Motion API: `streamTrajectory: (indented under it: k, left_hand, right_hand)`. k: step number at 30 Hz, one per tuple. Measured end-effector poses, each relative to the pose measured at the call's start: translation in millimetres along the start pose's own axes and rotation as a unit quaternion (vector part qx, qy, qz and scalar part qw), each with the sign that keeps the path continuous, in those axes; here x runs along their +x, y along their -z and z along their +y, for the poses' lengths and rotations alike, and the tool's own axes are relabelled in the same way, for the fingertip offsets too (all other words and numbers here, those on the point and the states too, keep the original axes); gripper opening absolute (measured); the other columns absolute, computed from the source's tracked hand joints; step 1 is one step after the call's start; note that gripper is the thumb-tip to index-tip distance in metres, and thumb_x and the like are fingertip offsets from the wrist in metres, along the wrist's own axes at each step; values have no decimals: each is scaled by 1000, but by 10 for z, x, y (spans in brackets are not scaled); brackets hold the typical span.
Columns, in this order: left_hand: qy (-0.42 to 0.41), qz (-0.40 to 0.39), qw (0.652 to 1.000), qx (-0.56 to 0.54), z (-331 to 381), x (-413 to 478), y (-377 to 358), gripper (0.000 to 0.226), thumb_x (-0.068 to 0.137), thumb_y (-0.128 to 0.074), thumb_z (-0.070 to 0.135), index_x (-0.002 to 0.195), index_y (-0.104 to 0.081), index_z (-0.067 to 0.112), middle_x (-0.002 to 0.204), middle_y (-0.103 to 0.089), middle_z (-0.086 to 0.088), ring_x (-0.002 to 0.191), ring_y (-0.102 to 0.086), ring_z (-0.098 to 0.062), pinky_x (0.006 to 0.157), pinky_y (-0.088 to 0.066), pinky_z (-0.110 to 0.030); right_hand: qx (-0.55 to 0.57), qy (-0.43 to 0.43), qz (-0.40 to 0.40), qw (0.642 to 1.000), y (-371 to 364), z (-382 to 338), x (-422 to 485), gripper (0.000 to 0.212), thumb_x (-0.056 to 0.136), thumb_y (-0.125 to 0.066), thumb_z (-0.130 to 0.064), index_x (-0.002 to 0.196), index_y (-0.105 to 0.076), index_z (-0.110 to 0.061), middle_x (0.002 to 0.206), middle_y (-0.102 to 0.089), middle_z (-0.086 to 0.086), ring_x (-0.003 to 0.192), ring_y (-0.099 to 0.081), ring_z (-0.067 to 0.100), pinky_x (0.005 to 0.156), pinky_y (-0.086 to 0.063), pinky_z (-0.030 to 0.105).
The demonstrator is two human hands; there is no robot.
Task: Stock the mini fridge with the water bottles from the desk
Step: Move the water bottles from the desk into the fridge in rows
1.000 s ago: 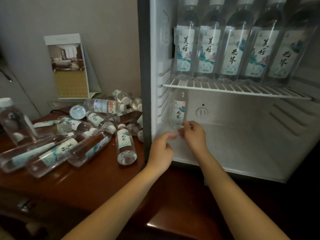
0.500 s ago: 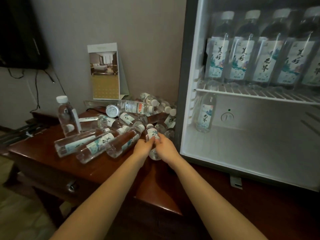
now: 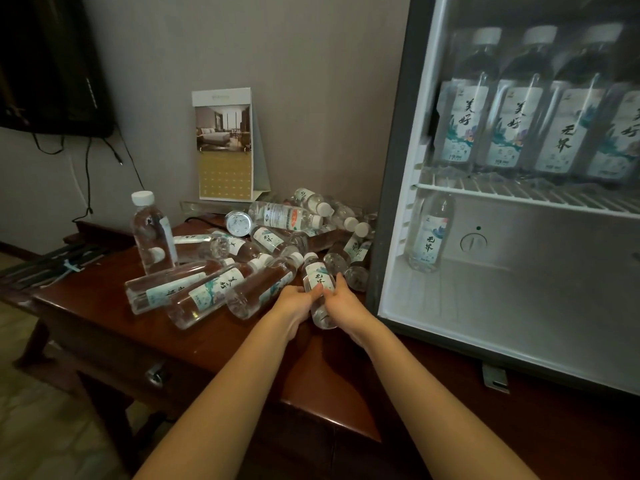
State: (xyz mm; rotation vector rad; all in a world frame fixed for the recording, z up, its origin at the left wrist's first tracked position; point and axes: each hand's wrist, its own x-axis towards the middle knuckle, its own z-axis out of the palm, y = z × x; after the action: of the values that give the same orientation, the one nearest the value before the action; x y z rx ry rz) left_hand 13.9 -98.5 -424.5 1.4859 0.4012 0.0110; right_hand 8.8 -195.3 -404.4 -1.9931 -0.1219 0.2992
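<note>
A small clear water bottle with a white cap lies on the wooden desk, cap pointing away from me. My left hand and my right hand both wrap around its lower half. Several more bottles lie in a heap to the left and behind it. One bottle stands upright at the left. The open mini fridge is at the right. One small bottle stands on its floor at the back left, and several tall bottles line the wire shelf above.
A desk calendar leans against the wall behind the heap. A dark screen with hanging cables sits at the upper left. The fridge's grey frame edge stands just right of my hands. The desk's front edge runs below my forearms.
Both hands left the bottle standing on the fridge floor, moved left out of the fridge to the desk, and closed around a lying bottle. My view has swung left.
</note>
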Motion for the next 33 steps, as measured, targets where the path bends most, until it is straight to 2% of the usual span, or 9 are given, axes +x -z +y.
streamTrajectory:
  k: [8,13,17,19,21,24,26,29,33]
  left_hand:
    - [-31,-41,999,4,-164,-278,121,35,92,-57,18,123,-52,4,117,-61,-8,106,-56,-19,91,-43,-31]
    - [-81,-44,995,-22,-333,-489,178,36,90,-59,14,124,-52,11,104,-66,-2,94,-62,-11,75,-47,-23]
    - [-126,-66,989,-41,-387,-674,169,48,89,-58,7,134,-45,18,111,-67,-5,101,-64,-14,79,-50,-22]
    - [-158,-78,983,-46,-378,-782,126,60,88,-57,1,141,-36,22,112,-67,-1,102,-64,-12,81,-52,-24]
    - [-195,-94,976,-28,-372,-888,73,68,88,-56,-3,142,-30,30,114,-64,5,99,-65,-5,78,-54,-21]
    - [-238,-116,964,17,-421,-998,14,76,86,-58,-3,140,-25,41,131,-53,9,108,-60,-1,84,-54,-23]
    - [-267,-122,954,61,-470,-1037,-13,77,84,-61,-2,133,-30,49,139,-46,12,120,-53,-7,96,-49,-29]
    - [-297,-129,939,111,-506,-1116,-65,78,83,-62,-1,131,-29,50,136,-47,18,116,-52,5,94,-47,-18]
    - [-311,-147,930,127,-541,-1155,-159,78,85,-61,2,138,-25,45,138,-49,12,122,-50,-1,102,-45,-32]
  right_hand:
    - [-10,48,-10,999,-8,227,-183,64,95,-44,-31,149,-8,-31,152,-28,7,136,-32,28,112,-28,47]
    - [4,96,-16,995,-31,346,-367,67,88,-48,-30,146,-15,-36,149,-30,5,134,-31,26,110,-31,49]
    - [41,119,-19,992,39,377,-520,69,90,-54,-16,146,-18,-32,144,-34,2,126,-42,22,83,-52,29]
    - [57,142,-17,988,119,397,-619,73,88,-55,-3,147,-19,-28,138,-39,1,121,-46,16,74,-51,21]
    - [60,169,-12,984,186,433,-742,75,85,-58,5,145,-24,-26,127,-46,-6,114,-49,6,82,-50,17]
    - [44,180,10,983,268,562,-883,81,81,-62,5,143,-22,-30,133,-44,-2,123,-47,12,97,-48,29]
    - [52,179,12,982,322,656,-947,81,82,-62,5,142,-20,-28,134,-46,-2,122,-50,13,92,-50,25]
    - [45,188,21,981,422,736,-1015,67,86,-60,1,135,-24,-28,125,-50,-5,112,-56,8,82,-51,16]
    - [18,207,33,978,572,726,-1093,54,90,-56,-5,129,-27,-27,114,-53,-14,110,-57,7,87,-51,19]
